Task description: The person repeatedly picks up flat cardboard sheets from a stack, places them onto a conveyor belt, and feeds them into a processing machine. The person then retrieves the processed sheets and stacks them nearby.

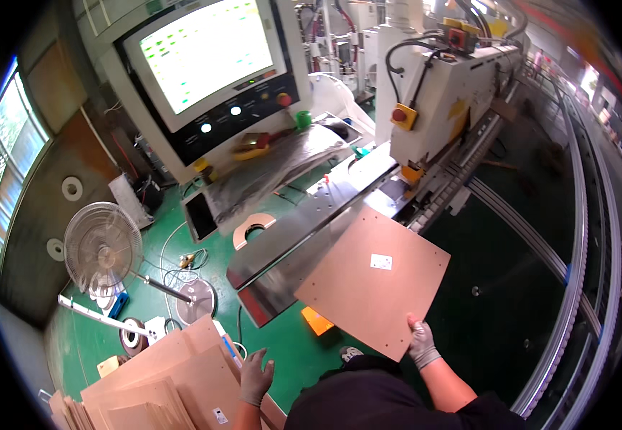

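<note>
Overall, the white machine (436,107) takes up the most room, reaching back from the upper middle, and a metal table (282,265) runs out from it toward the lower left. At the lower left leans a stack of boards (200,376) in the same brown. A single brown board (368,297) is partly over the table, its near part jutting past the table's edge toward the person. It looks nearly square, so I cannot pick out a long axis; it sits turned like a diamond, one corner pointing away to the machine and the opposite one back toward the body. Its face is flat, plain and matte, with small dark spots near the corners. The gloved right hand (423,345) pinches its edge near the closest corner, thumb on top. The gloved left hand (255,378) is beside the stack, thumb and fingers apart; whether it touches, I cannot tell. Smallest is a white label (381,261) with dark marks on the board's face.
</note>
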A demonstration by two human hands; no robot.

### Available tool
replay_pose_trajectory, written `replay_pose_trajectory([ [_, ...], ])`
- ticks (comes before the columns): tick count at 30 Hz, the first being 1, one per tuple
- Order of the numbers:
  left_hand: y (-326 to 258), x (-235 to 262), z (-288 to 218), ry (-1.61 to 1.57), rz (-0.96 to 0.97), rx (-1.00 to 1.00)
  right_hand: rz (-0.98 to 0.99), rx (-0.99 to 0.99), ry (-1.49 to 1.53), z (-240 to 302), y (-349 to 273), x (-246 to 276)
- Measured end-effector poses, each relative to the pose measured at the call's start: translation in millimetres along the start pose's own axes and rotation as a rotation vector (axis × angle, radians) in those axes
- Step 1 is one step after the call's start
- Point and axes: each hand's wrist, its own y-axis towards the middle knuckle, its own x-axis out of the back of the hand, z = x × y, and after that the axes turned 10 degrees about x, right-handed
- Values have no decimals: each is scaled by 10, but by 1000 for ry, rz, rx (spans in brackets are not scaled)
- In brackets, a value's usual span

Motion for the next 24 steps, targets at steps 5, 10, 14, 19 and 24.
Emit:
replay_pose_trajectory([
  [5,7,-142,114,124,-125,111,-73,129,-61,-315,433,-166],
  [10,-95,-235,417,345,-173,313,-302,210,-317,-336,1029,-686],
  [14,-544,-338,764,429,-282,550,-298,125,-103,-59,1151,-1004],
  [19,-686,-398,734,462,-296,665,-402,111,-117,-15,1373,-818],
  [24,-676,-356,647,474,-298,717,-421,86,-4,-10,1638,-532],
])
